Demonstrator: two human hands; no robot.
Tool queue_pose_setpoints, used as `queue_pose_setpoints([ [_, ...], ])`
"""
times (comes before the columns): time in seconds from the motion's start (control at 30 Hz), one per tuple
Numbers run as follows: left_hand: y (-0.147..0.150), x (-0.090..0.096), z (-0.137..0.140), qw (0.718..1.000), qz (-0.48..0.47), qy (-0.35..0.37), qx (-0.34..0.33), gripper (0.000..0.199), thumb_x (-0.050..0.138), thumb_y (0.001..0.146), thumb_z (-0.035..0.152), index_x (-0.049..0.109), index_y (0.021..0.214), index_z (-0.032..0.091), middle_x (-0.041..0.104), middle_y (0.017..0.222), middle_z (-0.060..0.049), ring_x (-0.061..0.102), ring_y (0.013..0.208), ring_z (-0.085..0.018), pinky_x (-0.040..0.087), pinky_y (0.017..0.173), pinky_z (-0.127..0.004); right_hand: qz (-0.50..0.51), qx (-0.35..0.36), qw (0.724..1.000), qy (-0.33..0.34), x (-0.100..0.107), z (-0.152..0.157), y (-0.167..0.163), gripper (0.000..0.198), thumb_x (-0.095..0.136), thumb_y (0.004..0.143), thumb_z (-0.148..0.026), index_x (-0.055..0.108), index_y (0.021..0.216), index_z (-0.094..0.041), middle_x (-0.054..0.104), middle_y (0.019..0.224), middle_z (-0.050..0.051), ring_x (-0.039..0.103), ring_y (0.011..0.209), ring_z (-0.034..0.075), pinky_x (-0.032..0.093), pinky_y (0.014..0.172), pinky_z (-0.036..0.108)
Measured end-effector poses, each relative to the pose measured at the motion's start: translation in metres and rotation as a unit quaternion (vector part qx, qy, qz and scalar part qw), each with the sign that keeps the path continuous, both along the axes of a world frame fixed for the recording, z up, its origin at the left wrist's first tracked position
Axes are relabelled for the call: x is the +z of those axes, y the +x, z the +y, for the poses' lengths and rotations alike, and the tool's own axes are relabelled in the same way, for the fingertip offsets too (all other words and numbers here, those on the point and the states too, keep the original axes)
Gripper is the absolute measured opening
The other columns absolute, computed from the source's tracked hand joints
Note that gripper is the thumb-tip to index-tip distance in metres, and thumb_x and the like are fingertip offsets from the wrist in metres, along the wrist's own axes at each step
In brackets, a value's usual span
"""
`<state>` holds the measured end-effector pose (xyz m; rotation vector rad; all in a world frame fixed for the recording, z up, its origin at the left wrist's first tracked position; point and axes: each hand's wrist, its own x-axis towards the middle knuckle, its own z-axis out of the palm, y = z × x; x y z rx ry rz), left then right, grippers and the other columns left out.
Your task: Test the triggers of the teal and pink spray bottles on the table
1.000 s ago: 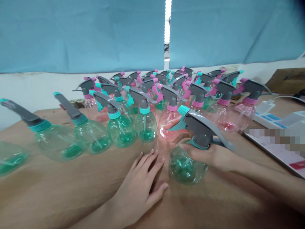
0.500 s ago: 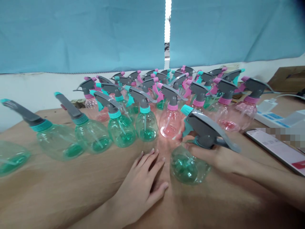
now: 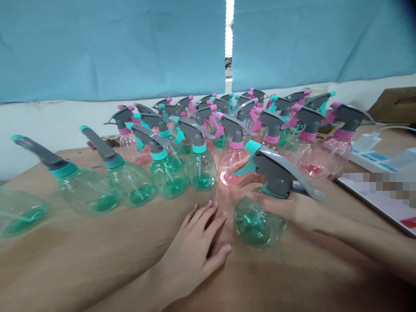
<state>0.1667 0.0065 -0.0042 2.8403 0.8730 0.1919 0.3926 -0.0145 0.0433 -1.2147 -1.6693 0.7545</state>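
Observation:
A clear green spray bottle (image 3: pixel 256 223) with a grey head and turquoise trigger and nozzle stands in front of me, its nozzle toward the far left. Around its neck, below the spray head, is my right hand (image 3: pixel 289 208); the fingers reach forward past the trigger. My left hand (image 3: pixel 196 242) lies palm down on the wooden table, fingers stretched and slightly apart, holding nothing. Just beyond its fingertips stands another green spray bottle (image 3: pixel 202 170). A pink spray bottle (image 3: pixel 235 162) is close behind my right fingers, partly covered by them.
Several green and pink spray bottles crowd the back of the table (image 3: pixel 126 242); more green ones, such as this bottle (image 3: pixel 81 188), line the left. At right lie a phone (image 3: pixel 373 206) and a white power strip (image 3: pixel 373 156). A cardboard box (image 3: pixel 394 106) sits behind.
My right fingers have straightened forward, away from the trigger they were curled at. The view has shifted slightly. My left hand stays flat on the table.

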Motion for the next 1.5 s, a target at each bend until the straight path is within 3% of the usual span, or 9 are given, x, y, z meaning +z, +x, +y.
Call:
queue_pose_setpoints([
  [0.1,0.0,0.001,0.0,1.0,-0.008,-0.002,0.002,0.049,0.053,0.093,0.039,0.045,0.137,0.017,0.043,0.144,-0.013,0.035,0.134,-0.03,0.031,0.108,-0.05,0.011,0.021,0.999,-0.029,0.0,-0.001,0.0,0.022,0.056,0.08,-0.02,0.066,0.096,-0.032,0.069,0.076,-0.004,0.067,0.074,0.017,0.057,0.067,0.028],
  [0.23,0.0,0.001,0.001,1.0,-0.004,-0.008,0.002,0.05,0.054,0.093,0.039,0.045,0.137,0.016,0.042,0.145,-0.013,0.036,0.133,-0.03,0.03,0.108,-0.05,0.019,0.005,0.999,-0.04,0.001,0.0,-0.001,0.021,0.058,0.081,-0.028,0.066,0.1,-0.031,0.072,0.09,-0.001,0.066,0.069,0.016,0.057,0.067,0.031],
  [0.47,-0.001,0.0,0.0,1.0,-0.016,-0.003,0.001,0.049,0.053,0.093,0.038,0.045,0.137,0.018,0.043,0.144,-0.012,0.037,0.133,-0.03,0.032,0.107,-0.05,0.006,-0.017,1.0,-0.018,-0.008,0.003,0.002,0.031,0.06,0.079,-0.022,0.064,0.108,-0.031,0.068,0.074,-0.002,0.063,0.063,0.018,0.056,0.062,0.033],
  [0.67,-0.001,0.001,0.001,1.0,-0.005,-0.004,0.001,0.05,0.052,0.093,0.038,0.044,0.138,0.017,0.042,0.145,-0.013,0.036,0.133,-0.03,0.031,0.107,-0.052,0.023,0.044,0.999,0.009,0.006,0.002,-0.006,0.04,0.061,0.071,-0.022,0.063,0.108,-0.038,0.07,0.104,-0.004,0.064,0.067,0.019,0.057,0.062,0.037],
  [0.9,-0.001,0.002,0.0,1.0,-0.01,0.005,0.003,0.05,0.054,0.092,0.037,0.045,0.137,0.017,0.044,0.143,-0.013,0.036,0.134,-0.03,0.032,0.107,-0.051,0.012,0.029,0.999,0.039,0.009,0.004,-0.01,0.043,0.061,0.065,-0.025,0.065,0.103,-0.045,0.072,0.096,-0.004,0.063,0.06,0.021,0.054,0.05,0.037],
  [1.2,-0.001,0.001,0.0,1.0,-0.003,0.001,0.003,0.05,0.052,0.094,0.038,0.045,0.137,0.016,0.042,0.145,-0.013,0.036,0.133,-0.03,0.032,0.107,-0.051,0.064,0.078,0.995,0.009,0.001,0.002,-0.006,0.044,0.058,0.072,-0.015,0.064,0.103,-0.046,0.069,0.108,-0.007,0.068,0.076,0.019,0.06,0.068,0.035],
  [1.3,0.0,0.002,-0.001,1.0,0.002,-0.002,0.006,0.05,0.054,0.093,0.038,0.046,0.137,0.016,0.043,0.145,-0.013,0.036,0.134,-0.03,0.032,0.107,-0.051,0.062,0.071,0.995,0.03,0.002,0.004,-0.006,0.046,0.059,0.069,-0.014,0.064,0.103,-0.045,0.065,0.116,-0.008,0.068,0.082,0.019,0.06,0.072,0.035],
  [1.5,-0.002,0.001,0.0,1.0,0.003,-0.003,0.0,0.051,0.053,0.093,0.037,0.044,0.139,0.016,0.042,0.145,-0.014,0.035,0.134,-0.031,0.032,0.107,-0.052,0.004,0.049,0.999,0.022,0.007,0.004,-0.009,0.037,0.056,0.071,-0.024,0.064,0.102,-0.043,0.071,0.094,-0.004,0.062,0.063,0.021,0.057,0.058,0.04],
])
